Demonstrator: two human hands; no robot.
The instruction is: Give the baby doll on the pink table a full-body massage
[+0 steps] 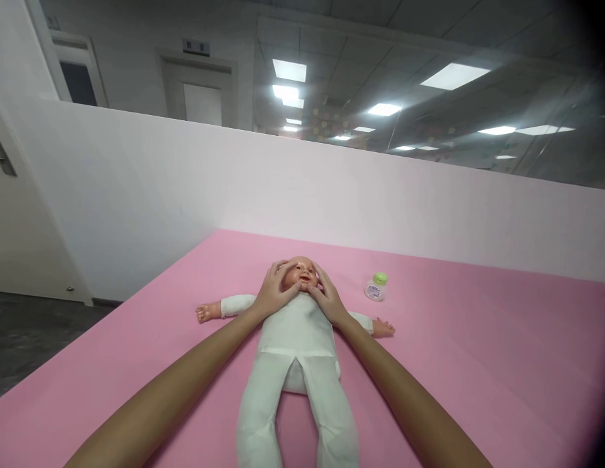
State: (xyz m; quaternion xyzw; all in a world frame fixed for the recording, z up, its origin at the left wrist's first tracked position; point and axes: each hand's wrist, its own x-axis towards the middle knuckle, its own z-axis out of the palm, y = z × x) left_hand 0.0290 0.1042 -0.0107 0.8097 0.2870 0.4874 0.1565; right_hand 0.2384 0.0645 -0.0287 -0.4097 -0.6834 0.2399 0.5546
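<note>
Pink covered the whole surface in front of you, and on it a doll lay on its back in a white one-piece suit, head pointing away from you and legs running toward you. Its short arms stuck out to either side, bare little hands resting on the pink.

Your left hand cupped the left side of the doll's head, fingers curled up over the temple and thumb lying along the cheek. Your right hand did the same on the other side, fingers spread against the head, thumb near the chin. Both hands were pressed to the head with the face showing between them, so they stood apart from each other, each laid open-palmed on the doll rather than closed around it. Your bare forearms ran down along the doll's body on either side.

Off to the right of the head, near but not touching the doll, a small clear bottle with a green cap stood upright. Behind the surface rose a plain white wall.
</note>
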